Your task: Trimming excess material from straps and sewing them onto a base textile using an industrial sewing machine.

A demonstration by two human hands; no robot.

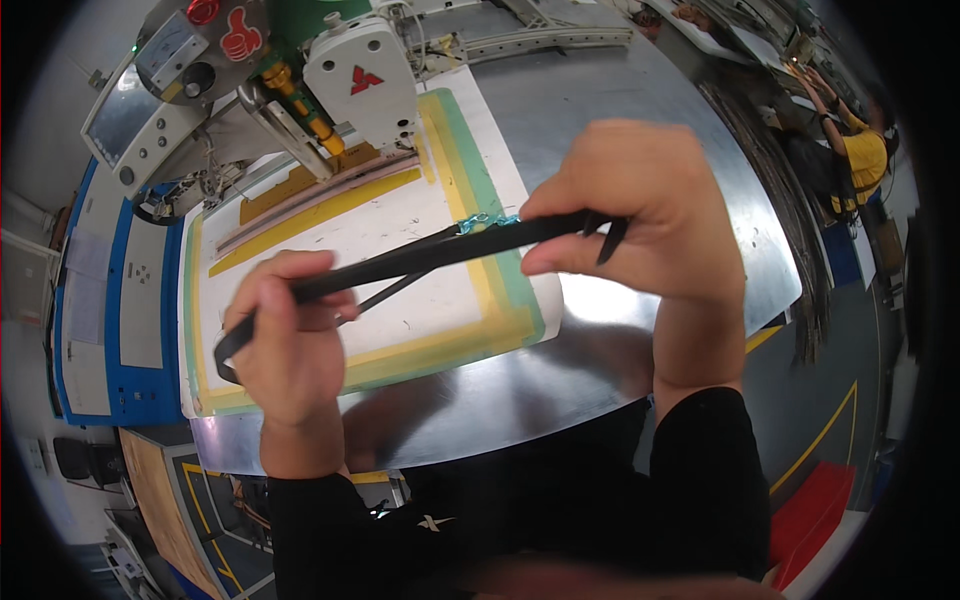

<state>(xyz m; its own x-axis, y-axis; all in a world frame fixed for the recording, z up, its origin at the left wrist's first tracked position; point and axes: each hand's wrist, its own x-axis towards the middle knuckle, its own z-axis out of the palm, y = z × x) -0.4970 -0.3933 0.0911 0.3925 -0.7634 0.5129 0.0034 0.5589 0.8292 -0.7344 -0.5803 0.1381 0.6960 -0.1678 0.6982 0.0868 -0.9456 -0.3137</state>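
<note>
A black strap (440,254) is stretched between my hands over the white work sheet. My left hand (285,345) is closed around one part of it, and a loop bends down past the wrist side. Higher up on the right, my right hand (645,205) pinches the other part between thumb and fingers, with short black ends poking out beside the thumb. Behind the upper stretch, a thinner length of the strap runs slanting. A tangle of teal thread (486,222) shows just behind the strap, near my right fingers; I cannot tell whether it is attached.
A white sewing-machine-like head (362,85) with a yellow cylinder (300,105) stands over the far side. Yellow and green tape (520,300) borders the white sheet on a metal table (590,365). A control screen (122,115) stands far left. Dark strips (780,200) hang at right, near a co-worker (862,160).
</note>
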